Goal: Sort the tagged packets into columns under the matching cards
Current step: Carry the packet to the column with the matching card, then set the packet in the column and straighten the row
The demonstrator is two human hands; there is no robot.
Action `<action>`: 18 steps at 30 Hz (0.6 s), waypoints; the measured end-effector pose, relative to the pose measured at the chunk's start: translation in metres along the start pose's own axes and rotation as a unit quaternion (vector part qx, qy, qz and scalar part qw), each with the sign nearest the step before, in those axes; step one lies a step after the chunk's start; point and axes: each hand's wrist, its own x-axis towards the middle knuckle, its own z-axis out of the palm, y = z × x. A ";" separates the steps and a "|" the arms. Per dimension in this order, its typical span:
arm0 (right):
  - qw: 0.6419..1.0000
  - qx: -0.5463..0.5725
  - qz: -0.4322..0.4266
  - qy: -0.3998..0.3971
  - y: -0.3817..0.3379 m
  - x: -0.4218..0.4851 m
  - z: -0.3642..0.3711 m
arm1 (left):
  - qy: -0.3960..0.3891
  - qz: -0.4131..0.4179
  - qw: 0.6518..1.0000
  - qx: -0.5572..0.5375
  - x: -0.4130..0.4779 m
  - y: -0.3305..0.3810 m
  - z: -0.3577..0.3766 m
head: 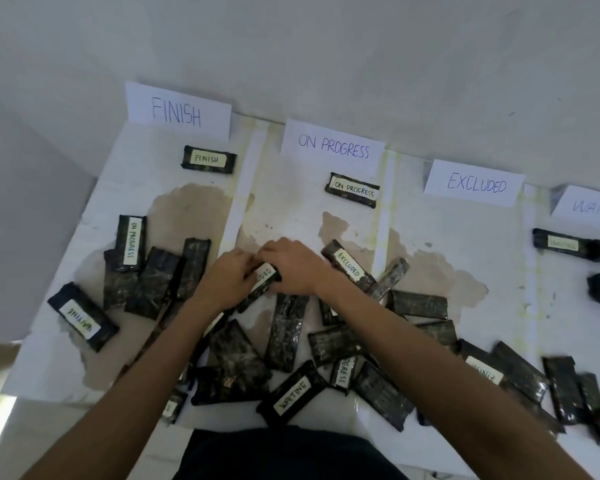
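Both hands meet at the middle of the white sheet over one dark packet tagged EXCLUDED (264,276). My left hand (224,277) grips its near end and my right hand (293,268) grips its far end. White cards stand along the back: FINISH (177,110), ON PROGRESS (333,147), EXCLUDED (475,183) and WAITING (593,206), cut off at the right edge. One packet tagged FINISH (208,159) lies under its card, one tagged ON PROGRESS (353,189) under its card, and a WAITING packet (565,243) under the right card.
Several dark packets lie scattered across the near half, some face down. Tags show on a second EXCLUDED packet (349,265), an ON PROGRESS packet (131,242) at the left, and WAITING packets (82,317) (291,393). The sheet's left edge (18,362) drops off.
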 end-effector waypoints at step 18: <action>0.967 -0.139 0.166 0.137 0.003 -0.046 -0.017 | 0.091 0.074 0.992 -0.040 -0.015 0.030 -0.012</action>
